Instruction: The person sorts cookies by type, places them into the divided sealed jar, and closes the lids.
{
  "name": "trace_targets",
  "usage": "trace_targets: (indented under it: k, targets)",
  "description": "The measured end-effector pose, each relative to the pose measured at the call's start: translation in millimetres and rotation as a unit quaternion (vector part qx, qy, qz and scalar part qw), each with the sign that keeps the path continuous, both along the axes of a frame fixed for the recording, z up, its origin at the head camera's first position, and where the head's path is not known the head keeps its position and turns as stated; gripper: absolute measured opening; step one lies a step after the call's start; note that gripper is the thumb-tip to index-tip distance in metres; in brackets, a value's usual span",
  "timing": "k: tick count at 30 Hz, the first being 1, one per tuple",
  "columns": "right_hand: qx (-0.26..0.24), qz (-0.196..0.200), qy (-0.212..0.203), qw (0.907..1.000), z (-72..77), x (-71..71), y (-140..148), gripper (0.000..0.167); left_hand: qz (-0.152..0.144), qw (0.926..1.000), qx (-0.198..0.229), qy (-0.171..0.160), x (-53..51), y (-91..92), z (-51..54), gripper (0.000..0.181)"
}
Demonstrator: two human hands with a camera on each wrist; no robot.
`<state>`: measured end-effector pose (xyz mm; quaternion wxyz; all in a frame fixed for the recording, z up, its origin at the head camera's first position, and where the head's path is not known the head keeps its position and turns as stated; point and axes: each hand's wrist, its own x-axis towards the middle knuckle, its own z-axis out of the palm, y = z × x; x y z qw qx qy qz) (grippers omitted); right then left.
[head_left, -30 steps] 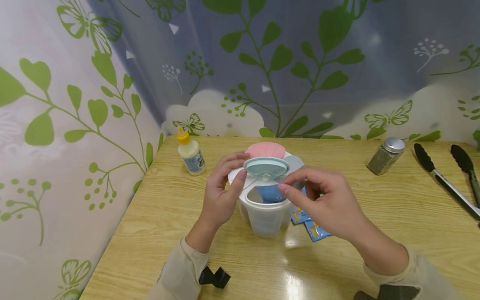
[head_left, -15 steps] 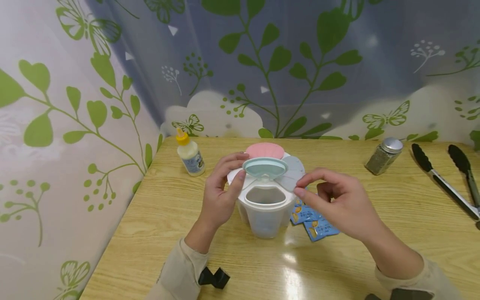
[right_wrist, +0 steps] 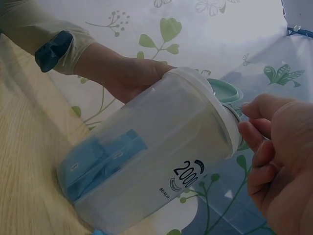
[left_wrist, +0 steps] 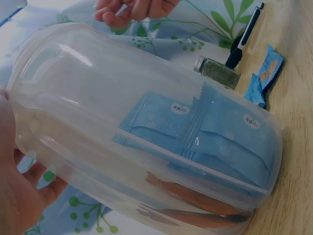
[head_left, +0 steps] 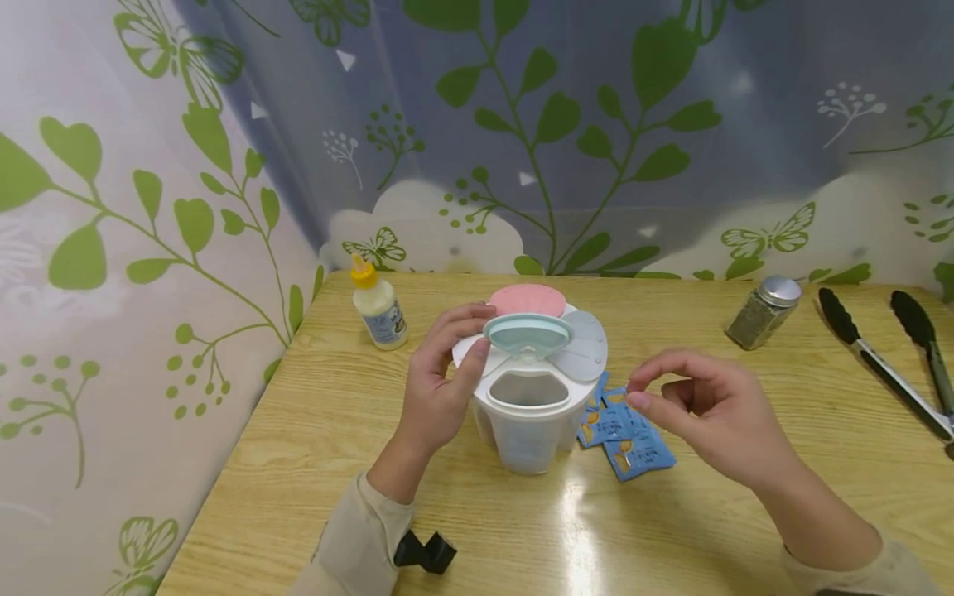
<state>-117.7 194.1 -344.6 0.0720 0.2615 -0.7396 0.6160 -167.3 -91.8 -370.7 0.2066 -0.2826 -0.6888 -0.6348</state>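
Note:
In the head view a clear storage container (head_left: 525, 434) with several petal-shaped lids stands on the table. Its mint lid (head_left: 527, 333) is flipped up, showing the front opening. My left hand (head_left: 445, 377) grips the container's top at the left, thumb on the near side. To the right, my right hand (head_left: 708, 414) hovers with bent fingers and nothing between thumb and forefinger. Below and left of its fingertips lie several blue snack packets (head_left: 641, 451). Through the wall in the left wrist view I see blue packets (left_wrist: 239, 137) at the bottom, and brown-orange packets (left_wrist: 200, 196) in another section.
A glue-like bottle with a yellow cap (head_left: 380, 306) stands at the back left. Toward the right are a jar of dried herbs (head_left: 763, 313) and black-tipped tongs (head_left: 887, 364). Patterned curtain (head_left: 522, 165) borders the table's back and left.
The right hand had a blue packet at the front opening; the packet dropped inside and the hand withdrew to the right. The left hand stayed on the container.

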Motion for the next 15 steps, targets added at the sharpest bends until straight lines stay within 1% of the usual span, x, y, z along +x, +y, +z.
trace_targets:
  k: [5, 10, 12, 15]
  targets:
    - [0.038, 0.010, -0.012, 0.9992, -9.8, 0.0, 6.1, 0.026, 0.000, 1.0000, 0.000, 0.000, 0.4, 0.1, 0.4, 0.021]
    - [0.077, 0.011, -0.043, 0.9960, -19.7, -3.0, 12.0, 0.024, 0.001, 1.0000, -0.003, -0.001, 0.1, -0.1, -0.7, 0.021]
    - [0.086, 0.007, -0.055, 0.9947, -24.0, -4.5, 14.1, 0.022, 0.001, 1.0000, -0.004, -0.002, -0.1, -0.4, -1.2, 0.021]
    - [0.093, 0.007, -0.062, 0.9937, -32.3, -7.6, 15.9, 0.022, 0.002, 1.0000, -0.004, -0.003, 0.1, -0.7, -0.8, 0.021]
